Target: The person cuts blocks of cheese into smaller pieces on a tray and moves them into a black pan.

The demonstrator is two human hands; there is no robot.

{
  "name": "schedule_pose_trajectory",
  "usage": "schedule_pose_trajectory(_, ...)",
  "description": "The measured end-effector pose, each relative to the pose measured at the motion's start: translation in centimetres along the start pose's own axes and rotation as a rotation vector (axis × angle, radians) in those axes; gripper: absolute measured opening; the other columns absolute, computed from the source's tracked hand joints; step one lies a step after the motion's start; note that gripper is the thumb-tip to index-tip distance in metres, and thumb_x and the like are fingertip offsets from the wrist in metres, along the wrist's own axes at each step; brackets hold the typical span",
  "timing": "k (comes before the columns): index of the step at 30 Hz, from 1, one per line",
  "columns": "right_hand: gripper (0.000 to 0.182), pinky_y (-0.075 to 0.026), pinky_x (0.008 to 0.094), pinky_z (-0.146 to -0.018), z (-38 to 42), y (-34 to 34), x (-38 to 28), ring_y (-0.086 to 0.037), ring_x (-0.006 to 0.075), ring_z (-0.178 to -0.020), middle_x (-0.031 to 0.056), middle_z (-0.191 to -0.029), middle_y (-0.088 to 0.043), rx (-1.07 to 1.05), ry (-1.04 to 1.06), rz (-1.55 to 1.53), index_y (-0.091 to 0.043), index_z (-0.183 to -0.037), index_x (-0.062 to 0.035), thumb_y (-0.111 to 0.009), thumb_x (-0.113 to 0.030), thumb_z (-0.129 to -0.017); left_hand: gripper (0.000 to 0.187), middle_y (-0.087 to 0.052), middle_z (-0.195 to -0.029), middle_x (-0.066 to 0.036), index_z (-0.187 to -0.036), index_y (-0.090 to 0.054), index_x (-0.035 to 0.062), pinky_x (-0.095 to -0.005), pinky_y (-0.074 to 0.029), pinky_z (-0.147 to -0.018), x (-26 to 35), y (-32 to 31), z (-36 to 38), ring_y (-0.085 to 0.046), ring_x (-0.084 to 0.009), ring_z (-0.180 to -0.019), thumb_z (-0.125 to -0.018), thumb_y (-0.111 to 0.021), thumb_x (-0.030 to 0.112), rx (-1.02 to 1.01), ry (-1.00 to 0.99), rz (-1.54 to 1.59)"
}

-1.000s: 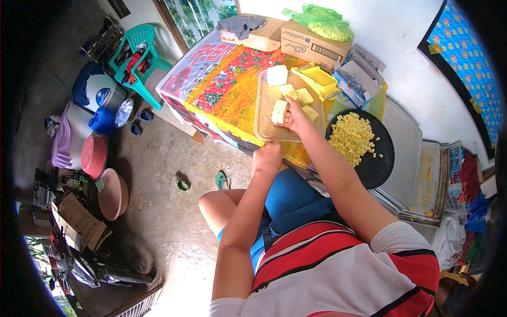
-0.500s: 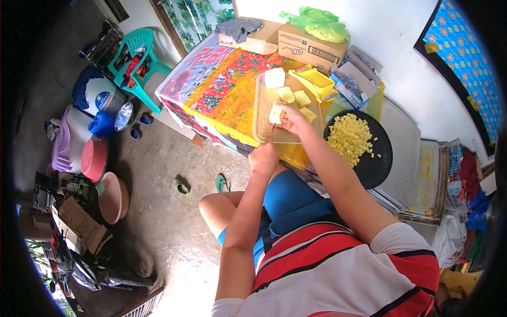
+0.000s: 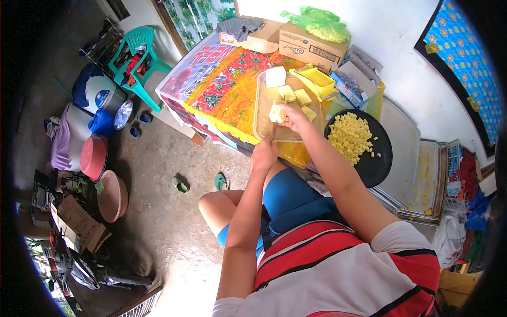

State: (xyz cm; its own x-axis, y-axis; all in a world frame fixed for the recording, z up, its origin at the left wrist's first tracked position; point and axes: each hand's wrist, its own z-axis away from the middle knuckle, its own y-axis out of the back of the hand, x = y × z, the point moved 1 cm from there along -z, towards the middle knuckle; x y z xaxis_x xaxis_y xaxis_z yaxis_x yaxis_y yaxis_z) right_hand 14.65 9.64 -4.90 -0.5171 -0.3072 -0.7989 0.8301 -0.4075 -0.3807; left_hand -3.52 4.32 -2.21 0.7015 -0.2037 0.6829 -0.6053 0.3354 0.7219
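Observation:
My right hand (image 3: pixel 297 119) is closed around a pale yellow block (image 3: pixel 277 113) above a clear plastic tray (image 3: pixel 260 124). My left hand (image 3: pixel 264 153) is a closed fist at the tray's near edge, below the block; what it grips is too small to make out. In the tray lie several yellow pieces (image 3: pixel 302 97) and a larger whitish block (image 3: pixel 275 77). To the right, a round black pan (image 3: pixel 377 162) holds a heap of small yellow cubes (image 3: pixel 348 136).
A yellow plastic container (image 3: pixel 316 80), cardboard boxes (image 3: pixel 309 46) and a green bag (image 3: pixel 319 25) stand on the cloth-covered table (image 3: pixel 216 100). Metal trays (image 3: pixel 404 150) lie right of the pan. A green chair (image 3: pixel 138 79), basins (image 3: pixel 112 196) and slippers (image 3: pixel 221 182) are at left.
My left hand has moved slightly away from the block, and the thin dark thing between them no longer shows clearly. The block in my right hand has tilted a little.

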Motion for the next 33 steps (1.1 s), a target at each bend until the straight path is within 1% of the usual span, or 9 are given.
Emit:
schedule_pose_trajectory(3, 0.045, -0.054, 0.0375, -0.074, -0.3, 0.1, 0.2, -0.067, 0.0196, -0.086, 0.0058, -0.099, -0.067, -0.006, 0.003, -0.019, -0.058, -0.113, -0.0101, -0.072, -0.037, -0.079, 0.034, -0.066, -0.088, -0.024, -0.114, -0.06, 0.0115, -0.0485, -0.051, -0.076, -0.5, -0.4, -0.4, -0.065, -0.04, -0.083, -0.088, -0.049, 0.031, -0.016, 0.015, 0.052)
schedule_pose_trajectory(9, 0.046, -0.054, 0.0412, -0.075, 0.6, 0.2, -0.4, -0.066, 0.0213, -0.087, 0.0066, -0.099, -0.067, 0.01, 0.01, -0.024, -0.057, -0.113, -0.0093, -0.072, -0.036, -0.079, 0.032, -0.065, -0.079, -0.024, -0.116, -0.057, 0.0148, -0.052, -0.052, -0.07, 1.1, -0.3, 0.9, -0.066, -0.0412, -0.076, -0.088, -0.049, 0.029, 0.04, -0.035, -0.278)
schedule_pose_trajectory(18, 0.044, -0.053, 0.0459, -0.077, 2.2, 1.2, -1.3, -0.064, 0.023, -0.088, 0.0072, -0.101, -0.065, 0.066, -0.011, 0.052, -0.058, -0.112, -0.0092, -0.073, -0.034, -0.079, 0.032, -0.065, -0.085, -0.025, -0.116, -0.058, 0.0169, -0.0524, -0.051, -0.074, 0.7, -0.7, 0.8, -0.064, -0.0425, -0.084, -0.088, -0.048, 0.029, 0.043, -0.034, -0.117)
schedule_pose_trajectory(21, 0.044, -0.052, 0.0474, -0.077, 2.6, 1.8, -1.4, -0.062, 0.023, -0.089, 0.0075, -0.101, -0.063, 0.085, 0.004, 0.104, -0.058, -0.112, -0.0081, -0.073, -0.035, -0.079, 0.031, -0.065, -0.088, -0.025, -0.113, -0.06, 0.0157, -0.0525, -0.05, -0.077, 0.6, -0.3, 0.9, -0.063, -0.043, -0.086, -0.088, -0.048, 0.03, 0.037, 0.039, -0.085)
schedule_pose_trajectory(24, 0.047, -0.052, 0.0483, -0.077, 3.4, 1.9, -1.1, -0.061, 0.0228, -0.09, 0.0081, -0.101, -0.062, 0.098, 0.031, 0.167, -0.058, -0.113, -0.0071, -0.074, -0.035, -0.079, 0.034, -0.065, -0.089, -0.025, -0.117, -0.06, 0.0123, -0.0513, -0.049, -0.078, -0.2, -0.3, 1.0, -0.063, -0.0438, -0.087, -0.087, -0.051, 0.027, 0.035, -0.005, -0.023)
schedule_pose_trajectory(27, 0.052, -0.052, 0.0469, -0.078, 4.0, 2.0, -0.7, -0.061, 0.0234, -0.092, 0.0097, -0.101, -0.063, 0.144, 0.07, 0.342, -0.058, -0.113, -0.0057, -0.076, -0.037, -0.075, 0.038, -0.067, -0.083, -0.021, -0.122, -0.057, 0.0056, -0.0438, -0.052, -0.065, -2.4, -2.1, 0.0, -0.067, -0.0361, -0.072, -0.088, -0.053, 0.022, 0.191, -0.222, 0.167)
schedule_pose_trajectory(29, 0.057, -0.051, 0.0448, -0.082, 4.9, 2.1, -1.2, -0.062, 0.0257, -0.095, 0.0129, -0.103, -0.064, 0.11, 0.081, 0.552, -0.059, -0.112, -0.0038, -0.077, -0.04, -0.072, 0.039, -0.066, -0.076, -0.017, -0.125, -0.055, 0.002, -0.0371, -0.05, -0.054, -3.0, -2.4, -0.3, -0.063, -0.0267, -0.058, -0.09, -0.052, 0.019, 0.082, -0.114, 0.286)
schedule_pose_trajectory(32, 0.064, -0.048, 0.0391, -0.088, 4.9, 2.6, -0.4, -0.062, 0.0302, -0.101, 0.0194, -0.105, -0.065, 0.333, 0.352, 0.966, -0.06, -0.11, 0.0003, -0.077, -0.045, -0.069, 0.039, -0.06, -0.065, -0.01, -0.127, -0.053, -0.0001, -0.0291, -0.041, -0.04, -1.2, -1.0, 0.6, -0.054, -0.0146, -0.043, -0.092, -0.05, 0.016, -0.052, -0.015, 0.456)
schedule_pose_trajectory(33, 0.066, -0.048, 0.0378, -0.089, 5.2, 2.5, -0.6, -0.062, 0.0312, -0.103, 0.0215, -0.107, -0.064, 0.296, 0.361, 1.031, -0.059, -0.113, 0.0014, -0.076, -0.046, -0.07, 0.038, -0.057, -0.062, -0.007, -0.127, -0.053, -0.0002, -0.0268, -0.038, -0.035, -0.5, -0.3, 1.2, -0.05, -0.011, -0.04, -0.093, -0.049, 0.016, -0.091, 0.01, 0.51)
